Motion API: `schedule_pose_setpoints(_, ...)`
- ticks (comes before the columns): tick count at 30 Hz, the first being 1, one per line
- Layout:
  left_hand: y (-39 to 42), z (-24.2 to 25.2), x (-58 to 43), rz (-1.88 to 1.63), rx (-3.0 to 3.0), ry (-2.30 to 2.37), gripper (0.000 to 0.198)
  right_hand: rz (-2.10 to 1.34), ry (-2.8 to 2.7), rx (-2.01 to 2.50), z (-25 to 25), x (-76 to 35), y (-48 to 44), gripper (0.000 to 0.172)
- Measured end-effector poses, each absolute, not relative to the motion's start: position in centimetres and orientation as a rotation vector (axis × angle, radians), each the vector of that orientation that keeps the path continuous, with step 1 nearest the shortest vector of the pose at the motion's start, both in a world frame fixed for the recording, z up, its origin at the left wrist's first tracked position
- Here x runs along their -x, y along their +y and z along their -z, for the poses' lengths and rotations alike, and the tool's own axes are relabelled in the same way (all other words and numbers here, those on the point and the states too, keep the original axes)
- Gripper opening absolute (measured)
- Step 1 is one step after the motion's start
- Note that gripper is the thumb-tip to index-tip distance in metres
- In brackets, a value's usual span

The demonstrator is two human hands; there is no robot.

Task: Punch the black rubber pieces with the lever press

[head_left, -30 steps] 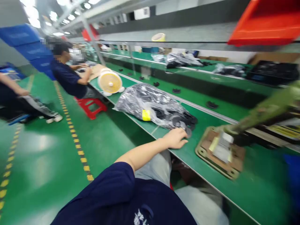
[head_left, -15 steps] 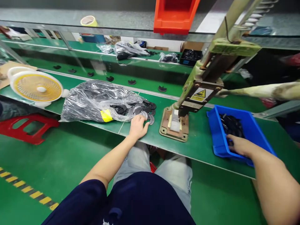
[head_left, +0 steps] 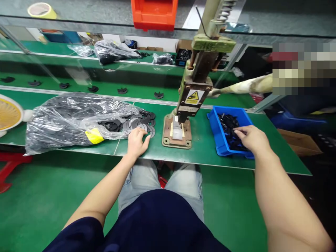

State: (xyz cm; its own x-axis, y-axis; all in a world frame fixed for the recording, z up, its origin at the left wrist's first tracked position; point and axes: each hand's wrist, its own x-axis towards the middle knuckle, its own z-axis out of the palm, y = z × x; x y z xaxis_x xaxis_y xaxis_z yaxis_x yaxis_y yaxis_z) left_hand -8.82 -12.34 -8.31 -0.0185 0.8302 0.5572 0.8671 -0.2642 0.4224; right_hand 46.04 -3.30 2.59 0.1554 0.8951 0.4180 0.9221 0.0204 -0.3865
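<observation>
My left hand (head_left: pixel 137 142) rests at the table's near side with its fingertips on flat grey crescent-shaped pieces (head_left: pixel 140 122). Its thumb stands apart from the fingers, and I see nothing gripped. These pieces spill from the mouth of a clear plastic bag (head_left: pixel 60 117) with a yellow label. Over a blue bin (head_left: pixel 220 138) my right hand (head_left: pixel 254 139) reaches in, thumb and fingers pinched together among small black parts (head_left: pixel 229 127). What lies between those fingertips is too small to make out. Between the hands stands a green hand press (head_left: pixel 195 84), its base plate (head_left: pixel 168 140) bolted with a pale block.
The press's lever (head_left: pixel 244 85) juts out to the right. Behind the table, several black crescent parts (head_left: pixel 122 90) lie spaced along a green strip. An orange bin (head_left: pixel 154 14) sits on the shelf above. At far left is a white and yellow fan (head_left: pixel 25 115).
My view has swung to the right, so everything sits further left. My right hand has lifted from the bin's near side to its right edge, fingers pinched. The left hand stays at the crescent pieces.
</observation>
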Motion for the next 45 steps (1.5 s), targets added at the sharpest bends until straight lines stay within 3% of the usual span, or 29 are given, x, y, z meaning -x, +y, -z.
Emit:
schedule_pose_setpoints(6,-11.3,7.8,9.2,1.323,2.114,-1.884,0.031,-0.382,-1.325,1.674,-2.8,-40.6,-7.0,0.026)
schedule_pose_setpoints(11,-11.3,6.3,7.6,1.379,2.062,-1.850,0.017,-0.783,-1.268,1.393,0.0,-30.5,-11.2,0.041)
schedule_pose_setpoints(18,-16.1,2.4,1.3,1.555,2.629,-1.459,0.033,-1.177,-1.208,1.188,2.5,-20.5,-15.7,0.046)
schedule_pose_setpoints(23,-18.0,1.2,-0.5,1.594,2.734,-1.478,0.016,-1.305,-1.177,1.120,2.4,-19.1,-17.0,0.044)
schedule_pose_setpoints(36,-16.4,1.9,0.6,1.544,2.681,-1.454,0.015,-1.215,-1.246,1.097,1.6,-20.1,-16.5,0.040)
schedule_pose_setpoints(40,-11.1,3.2,1.6,1.369,2.633,-1.591,0.023,-0.902,-1.198,1.060,-2.1,-23.6,-12.5,0.037)
schedule_pose_setpoints(45,-4.8,4.0,1.0,1.023,2.690,-1.596,0.029,-0.581,-1.398,0.947,-8.2,-27.9,-9.4,0.047)
